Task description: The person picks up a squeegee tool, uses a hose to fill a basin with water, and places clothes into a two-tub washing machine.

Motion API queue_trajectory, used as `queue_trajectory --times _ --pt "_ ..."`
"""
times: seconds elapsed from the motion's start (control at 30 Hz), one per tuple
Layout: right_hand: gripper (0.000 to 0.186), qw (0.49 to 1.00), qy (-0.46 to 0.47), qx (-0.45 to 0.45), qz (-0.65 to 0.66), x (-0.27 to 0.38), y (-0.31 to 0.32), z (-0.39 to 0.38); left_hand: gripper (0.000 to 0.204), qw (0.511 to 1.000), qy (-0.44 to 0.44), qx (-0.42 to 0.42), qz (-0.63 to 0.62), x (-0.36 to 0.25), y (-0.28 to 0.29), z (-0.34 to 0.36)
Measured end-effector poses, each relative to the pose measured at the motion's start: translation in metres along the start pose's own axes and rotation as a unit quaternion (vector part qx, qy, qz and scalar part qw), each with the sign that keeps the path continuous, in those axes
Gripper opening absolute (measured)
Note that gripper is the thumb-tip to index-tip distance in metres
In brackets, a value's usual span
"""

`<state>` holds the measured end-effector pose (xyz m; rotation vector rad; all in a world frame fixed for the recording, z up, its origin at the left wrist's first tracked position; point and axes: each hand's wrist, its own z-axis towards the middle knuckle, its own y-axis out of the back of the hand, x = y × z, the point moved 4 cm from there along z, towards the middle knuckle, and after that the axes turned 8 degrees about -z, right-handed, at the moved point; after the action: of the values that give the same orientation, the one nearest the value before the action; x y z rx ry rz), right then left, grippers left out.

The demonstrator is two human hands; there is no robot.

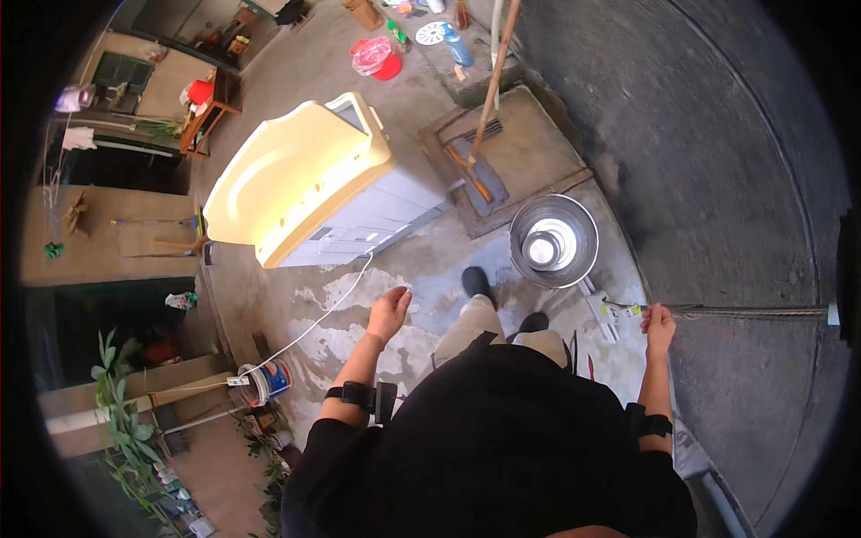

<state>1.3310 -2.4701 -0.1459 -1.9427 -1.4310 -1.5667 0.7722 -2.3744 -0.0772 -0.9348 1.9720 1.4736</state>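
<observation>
My right hand [659, 330] is at the dark wall on the right, its fingers curled beside a small yellow-green fitting [621, 309] and the end of a thin pipe-like run [753, 312]. What the fingers hold is too small to make out. A round metal bucket [587, 224] stands on the floor ahead of that hand, with a smaller metal vessel [541, 249] inside it. My left hand [388, 314] hangs over the wet concrete, fingers loosely curled, with nothing visible in them. Ahead of it stands a grey appliance [359, 215] with a yellow moulded top.
A white cord [318, 320] runs from the appliance to a paint bucket [276, 381] at left. A wooden-handled tool [491, 99] leans over a raised concrete slab [538, 143]. Farther off are a red basin [387, 67] and a blue bottle [458, 49]. Leafy plants [126, 421] line the left.
</observation>
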Motion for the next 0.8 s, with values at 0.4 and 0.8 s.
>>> queue_trajectory --times 0.4,0.8 --pt "0.018 0.744 0.184 0.244 -0.594 -0.010 -0.079 -0.068 0.035 0.986 0.148 0.019 0.076 0.135 0.050 -0.043" --pt "0.018 0.578 0.421 0.339 -0.612 0.168 -0.379 -0.010 0.032 0.890 0.347 -0.278 -0.103 0.231 0.098 -0.199"
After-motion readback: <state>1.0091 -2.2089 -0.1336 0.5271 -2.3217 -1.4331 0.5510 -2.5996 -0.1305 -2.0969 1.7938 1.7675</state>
